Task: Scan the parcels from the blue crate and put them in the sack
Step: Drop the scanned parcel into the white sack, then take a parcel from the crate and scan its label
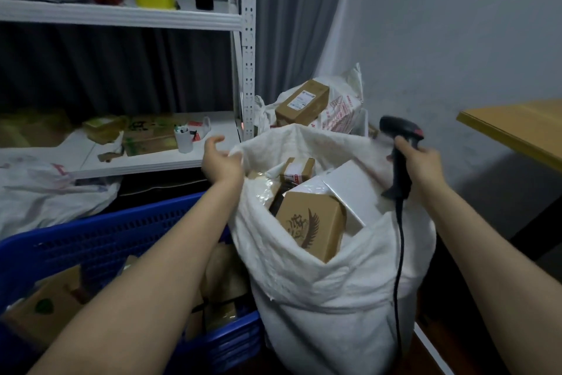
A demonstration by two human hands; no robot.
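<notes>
**Scanner in hand, sack nearly full**

A person's right hand (421,162) grips the handle of a black barcode scanner (399,143), its head raised above the knuckles and its cable (400,253) hanging down below the wrist. The left hand (220,162) rests against the rim of the white sack (334,298), fingers loosely curved and holding nothing. Between the two hands and just below them, the sack's mouth shows a brown box with a winged print (313,228), a flat white box (355,189) and a small taped box (298,171). Under the left forearm sits the blue crate (100,238), with brown parcels (48,307) inside. Beyond the hands, a labelled box (304,101) tops a second sack (343,107).
</notes>
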